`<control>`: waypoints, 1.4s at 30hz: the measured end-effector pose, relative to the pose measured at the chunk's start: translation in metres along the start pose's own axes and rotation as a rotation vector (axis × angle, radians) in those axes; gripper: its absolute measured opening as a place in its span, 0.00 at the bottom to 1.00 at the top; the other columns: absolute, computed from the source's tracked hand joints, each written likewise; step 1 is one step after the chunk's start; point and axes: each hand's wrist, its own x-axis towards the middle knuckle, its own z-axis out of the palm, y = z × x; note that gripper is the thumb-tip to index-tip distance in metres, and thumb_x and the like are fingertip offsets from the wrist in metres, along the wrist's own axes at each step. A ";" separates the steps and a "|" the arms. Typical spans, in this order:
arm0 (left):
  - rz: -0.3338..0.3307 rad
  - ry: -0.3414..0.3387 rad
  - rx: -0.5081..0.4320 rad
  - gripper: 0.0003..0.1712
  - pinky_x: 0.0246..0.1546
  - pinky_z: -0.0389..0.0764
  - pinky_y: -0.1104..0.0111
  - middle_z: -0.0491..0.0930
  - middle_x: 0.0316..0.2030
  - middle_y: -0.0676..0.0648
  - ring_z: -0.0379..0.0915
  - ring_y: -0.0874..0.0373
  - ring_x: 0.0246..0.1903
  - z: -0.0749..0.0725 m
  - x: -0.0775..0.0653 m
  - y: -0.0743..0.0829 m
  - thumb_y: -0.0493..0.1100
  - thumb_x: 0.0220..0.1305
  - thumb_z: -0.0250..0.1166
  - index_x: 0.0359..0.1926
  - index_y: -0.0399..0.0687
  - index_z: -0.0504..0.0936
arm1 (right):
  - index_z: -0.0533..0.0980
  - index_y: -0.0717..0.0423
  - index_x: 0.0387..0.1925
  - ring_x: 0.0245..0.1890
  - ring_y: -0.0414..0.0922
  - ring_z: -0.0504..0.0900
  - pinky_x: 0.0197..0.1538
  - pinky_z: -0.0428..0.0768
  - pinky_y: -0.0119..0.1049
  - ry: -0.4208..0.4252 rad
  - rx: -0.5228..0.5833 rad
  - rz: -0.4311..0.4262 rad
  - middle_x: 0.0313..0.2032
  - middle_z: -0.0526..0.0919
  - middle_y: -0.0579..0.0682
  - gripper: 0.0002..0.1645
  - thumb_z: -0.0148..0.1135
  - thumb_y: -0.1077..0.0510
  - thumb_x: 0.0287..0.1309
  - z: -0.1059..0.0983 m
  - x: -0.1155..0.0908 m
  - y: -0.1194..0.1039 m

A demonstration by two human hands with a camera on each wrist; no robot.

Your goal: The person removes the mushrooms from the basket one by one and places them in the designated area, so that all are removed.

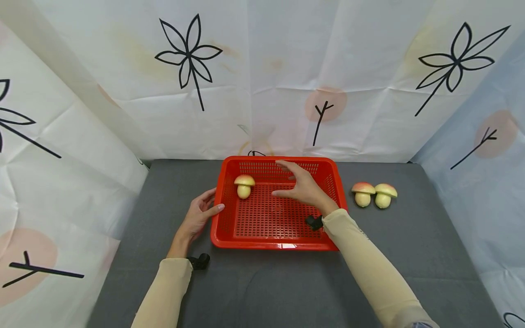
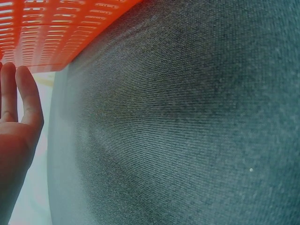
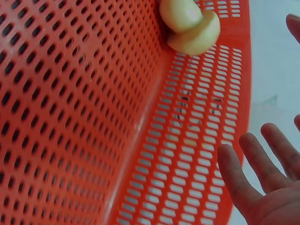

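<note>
Hovering wide over a red basket (image 1: 283,159): right hand (image 1: 303,186).
Loose-fingered left hand (image 1: 196,216) touches it; only the head view shows two mushrooms (image 1: 363,189) outside, right sleeve (image 1: 367,259) covering one corner.

The basket (image 1: 254,243) sat on the table (image 1: 279,287) before you, a mushroom (image 1: 244,186) inside near its far left corner. Your left hand (image 1: 198,216) was at its left rim, your right hand (image 1: 303,186) above its interior. Two more mushrooms (image 1: 362,196) lay side by side on the table, right of the basket.
</note>
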 end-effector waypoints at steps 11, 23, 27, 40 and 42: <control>0.005 -0.004 -0.011 0.38 0.53 0.82 0.67 0.64 0.68 0.28 0.72 0.57 0.59 0.000 0.001 -0.001 0.28 0.68 0.62 0.75 0.32 0.59 | 0.61 0.53 0.76 0.71 0.57 0.64 0.67 0.70 0.58 -0.064 0.029 0.003 0.74 0.63 0.52 0.53 0.79 0.55 0.53 0.032 0.024 -0.003; -0.007 0.001 -0.008 0.38 0.54 0.81 0.67 0.64 0.68 0.29 0.70 0.52 0.62 0.000 0.001 -0.001 0.29 0.68 0.63 0.75 0.32 0.59 | 0.61 0.52 0.77 0.72 0.53 0.65 0.71 0.66 0.52 -0.124 -0.070 0.048 0.74 0.64 0.52 0.56 0.81 0.52 0.50 0.061 0.046 -0.001; -0.009 0.004 -0.004 0.38 0.54 0.81 0.67 0.64 0.69 0.29 0.70 0.52 0.62 -0.001 0.002 -0.001 0.29 0.68 0.63 0.75 0.32 0.59 | 0.60 0.51 0.77 0.74 0.53 0.61 0.72 0.63 0.55 -0.156 -0.059 0.073 0.74 0.62 0.53 0.56 0.81 0.53 0.51 0.068 0.049 0.001; -0.004 0.007 -0.010 0.38 0.54 0.81 0.67 0.64 0.68 0.28 0.70 0.51 0.62 0.000 0.001 0.000 0.28 0.68 0.63 0.75 0.32 0.59 | 0.59 0.53 0.77 0.72 0.52 0.63 0.73 0.63 0.53 -0.199 -0.102 0.094 0.72 0.65 0.54 0.58 0.82 0.52 0.50 0.079 0.048 0.007; -0.006 0.006 -0.009 0.38 0.54 0.81 0.67 0.64 0.68 0.28 0.71 0.52 0.61 0.000 0.002 0.000 0.28 0.68 0.63 0.75 0.32 0.59 | 0.59 0.53 0.77 0.71 0.52 0.64 0.72 0.64 0.52 -0.209 -0.099 0.096 0.72 0.66 0.54 0.58 0.82 0.52 0.49 0.080 0.048 0.006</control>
